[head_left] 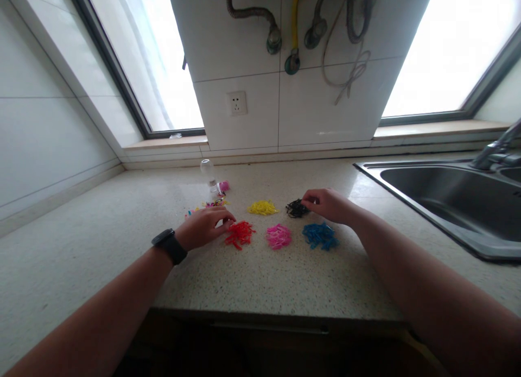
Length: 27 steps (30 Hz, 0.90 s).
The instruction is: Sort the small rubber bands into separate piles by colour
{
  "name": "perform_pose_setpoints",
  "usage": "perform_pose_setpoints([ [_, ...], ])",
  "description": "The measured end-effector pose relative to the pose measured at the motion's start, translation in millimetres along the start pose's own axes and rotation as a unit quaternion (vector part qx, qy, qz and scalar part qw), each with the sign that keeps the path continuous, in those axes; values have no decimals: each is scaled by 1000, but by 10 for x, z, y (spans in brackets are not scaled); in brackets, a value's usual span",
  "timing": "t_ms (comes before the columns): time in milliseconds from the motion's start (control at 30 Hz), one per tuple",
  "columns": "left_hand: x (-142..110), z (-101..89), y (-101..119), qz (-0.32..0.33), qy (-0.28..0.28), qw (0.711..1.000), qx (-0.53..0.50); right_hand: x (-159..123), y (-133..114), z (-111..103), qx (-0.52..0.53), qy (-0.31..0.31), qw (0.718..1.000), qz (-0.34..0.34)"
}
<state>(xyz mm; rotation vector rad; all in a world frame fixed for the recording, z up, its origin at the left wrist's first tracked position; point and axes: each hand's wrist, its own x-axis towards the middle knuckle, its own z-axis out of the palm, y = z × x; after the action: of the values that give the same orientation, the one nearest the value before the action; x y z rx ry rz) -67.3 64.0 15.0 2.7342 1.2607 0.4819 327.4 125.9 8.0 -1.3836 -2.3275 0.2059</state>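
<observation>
Small piles of tiny coloured bands lie sorted on a speckled counter (260, 279): red (240, 234), pink (279, 236), blue (320, 235), yellow (262, 207) and black (296, 208). My left hand (204, 227), a black watch on its wrist, rests beside the red pile with fingertips pinched at its left edge. A mixed scatter of bands (207, 205) lies just behind that hand. My right hand (328, 204) has its fingers curled and touching the right edge of the black pile. What either pinch holds is too small to see.
A small clear bottle (209, 174) lies tipped near the back wall with a pink bit (223, 186) next to it. A steel sink (451, 200) with a tap (494, 146) fills the right side. Tiled wall with a socket (236, 102) and hoses stands behind.
</observation>
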Motion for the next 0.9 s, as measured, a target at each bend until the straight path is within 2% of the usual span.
perform_pose_setpoints([
  [100,5,-59,-48,-38,7,999,7,2,-6,-4,-2,-6,1000,-2],
  [233,12,-93,-93,-62,-41,997,12,0,-19,-9,-8,-12,1000,-2],
  [533,3,-100,-42,-15,-64,997,-34,-2,-32,-8,-14,-20,1000,-3],
  [700,25,-134,30,-16,-72,996,-55,-3,-28,0,-14,-22,1000,-7],
  [800,27,-158,8,-29,-52,997,-47,-5,-35,-3,-16,-24,1000,-9],
  [900,12,-182,-98,-58,8,998,-21,-7,-48,-8,-18,-25,999,-10],
])
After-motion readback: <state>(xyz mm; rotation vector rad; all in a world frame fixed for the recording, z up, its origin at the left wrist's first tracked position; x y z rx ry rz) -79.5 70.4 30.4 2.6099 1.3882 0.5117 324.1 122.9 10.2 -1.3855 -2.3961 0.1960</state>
